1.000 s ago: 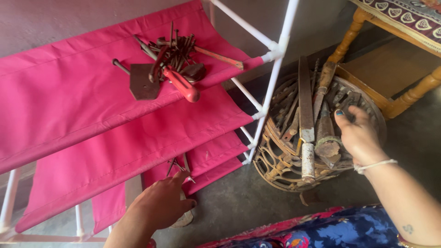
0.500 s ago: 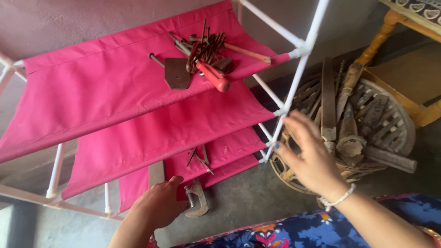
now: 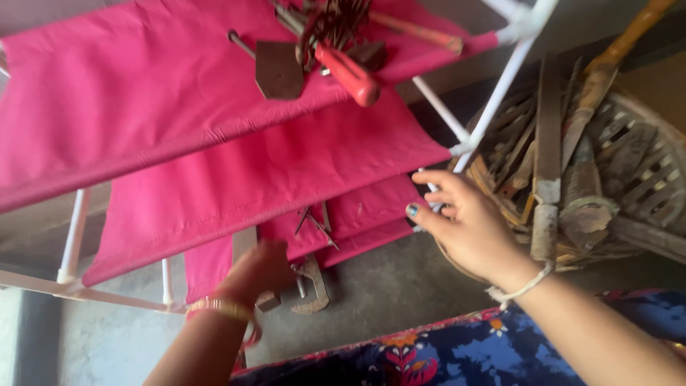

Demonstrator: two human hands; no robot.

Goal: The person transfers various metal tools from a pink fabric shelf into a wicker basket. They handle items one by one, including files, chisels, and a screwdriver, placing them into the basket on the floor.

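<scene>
Closest in, at 6 o'clock, blue floral cloth [image 3: 500, 354] covers the lap. Left hand [image 3: 261, 275], blurred, reaches down at 7 o'clock toward a rusty metal clamp [image 3: 311, 286] on the concrete floor [image 3: 386, 293]; it looks to be touching the clamp's near end, fingers curled, but whether the grip has closed on it cannot be told. Gold bangle [image 3: 221, 309] on that wrist. Right hand [image 3: 464, 225], at 4 o'clock, fingers loosely spread, grip open, holding nothing; fingertips just beside the white tube frame [image 3: 493, 96] of the pink fabric rack [image 3: 214, 171]. White thread band [image 3: 522, 289] on that wrist. Few thin nails [image 3: 314, 223] lie on a lower pink shelf, just above the clamp. Round woven basket [image 3: 636, 164] at 3 o'clock, full of rusty files and tools. Farthest, 12 o'clock, top shelf carries a red-handled screwdriver [image 3: 350, 71], a flat metal scraper [image 3: 279, 70] and a pile of nails [image 3: 336, 18].
</scene>
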